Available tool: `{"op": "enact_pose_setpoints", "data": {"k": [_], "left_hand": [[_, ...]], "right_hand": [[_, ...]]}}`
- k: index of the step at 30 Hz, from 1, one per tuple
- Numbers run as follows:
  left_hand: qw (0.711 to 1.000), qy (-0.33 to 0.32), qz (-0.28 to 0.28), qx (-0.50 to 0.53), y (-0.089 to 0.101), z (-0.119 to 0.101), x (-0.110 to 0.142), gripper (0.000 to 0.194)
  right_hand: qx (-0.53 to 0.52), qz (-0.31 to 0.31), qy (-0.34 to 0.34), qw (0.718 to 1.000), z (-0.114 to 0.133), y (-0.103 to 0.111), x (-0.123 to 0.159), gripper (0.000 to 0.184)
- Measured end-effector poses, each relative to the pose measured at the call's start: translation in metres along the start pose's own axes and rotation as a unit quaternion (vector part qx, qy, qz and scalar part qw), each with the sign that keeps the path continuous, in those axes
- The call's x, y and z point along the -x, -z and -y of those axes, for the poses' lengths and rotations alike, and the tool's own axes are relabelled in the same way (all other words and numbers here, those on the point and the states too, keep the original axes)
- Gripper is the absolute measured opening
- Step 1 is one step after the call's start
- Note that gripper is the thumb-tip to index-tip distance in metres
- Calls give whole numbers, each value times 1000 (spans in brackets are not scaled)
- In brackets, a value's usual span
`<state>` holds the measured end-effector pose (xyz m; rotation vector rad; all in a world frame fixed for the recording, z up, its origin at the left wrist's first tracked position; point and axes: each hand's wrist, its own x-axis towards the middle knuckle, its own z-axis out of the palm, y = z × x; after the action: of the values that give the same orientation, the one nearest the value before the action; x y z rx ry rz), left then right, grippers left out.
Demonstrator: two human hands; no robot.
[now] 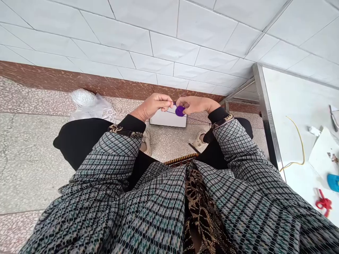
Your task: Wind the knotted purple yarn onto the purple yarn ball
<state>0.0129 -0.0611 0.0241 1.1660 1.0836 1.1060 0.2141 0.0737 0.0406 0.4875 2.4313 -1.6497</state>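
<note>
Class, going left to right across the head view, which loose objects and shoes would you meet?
White ball → left shoe → purple bundle → right shoe → yellow cord → red knotted piece.

Checked coat, black cuffs, black trousers, pale shoes.

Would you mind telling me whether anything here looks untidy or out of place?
Mildly, yes: on the floor, loose white strands trail beside the plastic bag, looking tangled. On the table, a yellow cord straggles to the edge. The brown bits on the pale sheet are too small to identify.
</note>
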Motion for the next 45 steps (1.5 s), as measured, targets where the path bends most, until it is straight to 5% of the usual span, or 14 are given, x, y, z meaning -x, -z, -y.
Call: {"op": "enact_pose_setpoints", "data": {"k": [3, 7, 11, 14, 17, 21, 23, 25, 29, 34, 36, 39, 42, 45], "left_hand": [[997, 15, -49, 60, 0, 0, 0, 15], [990, 32, -86, 107, -8, -4, 0, 14], [987, 47, -130, 81, -5, 0, -1, 12], [984, 59, -156, 63, 4, 7, -1, 10], [993, 70, -95, 11, 9, 10, 1, 11], [993, 63, 76, -68, 9, 0, 9, 16], [991, 56, 98, -69, 11, -7, 12, 18], [996, 52, 60, -49, 15, -10, 15, 22], [997, 13, -78, 20, 30, -8, 15, 23], [983, 12, -173, 65, 41, 6, 4, 7], [982, 42, -182, 42, 34, 12, -1, 6], [991, 78, -111, 9, 15, 16, -4, 8], [995, 90, 17, -37, -3, 12, -1, 11], [989, 73, 93, -87, -7, 6, 3, 15]], "right_hand": [[-179, 53, 108, 976, 2, 3, 7, 45], [-301, -188, 178, 918, -2, 17, 8, 52], [-265, -410, 132, 863, -8, 41, 11, 55], [-240, -482, 95, 837, -21, 57, 13, 56], [-265, -516, 92, 810, -39, 62, 8, 47], [-243, -504, 23, 828, -47, 46, -8, 29], [-144, -479, -28, 865, -40, 32, -12, 27], [-1, -401, -67, 914, -29, 21, -11, 28], [139, -123, -84, 979, -12, 12, 3, 31], [-115, 58, 59, 990, -6, 15, 18, 43], [-227, 46, 117, 966, -2, 13, 18, 58], [-308, -122, 139, 933, 5, 8, 8, 67], [-320, -289, 97, 897, 6, 3, -8, 51], [-232, -314, -3, 921, 1, -3, -19, 35]]}}
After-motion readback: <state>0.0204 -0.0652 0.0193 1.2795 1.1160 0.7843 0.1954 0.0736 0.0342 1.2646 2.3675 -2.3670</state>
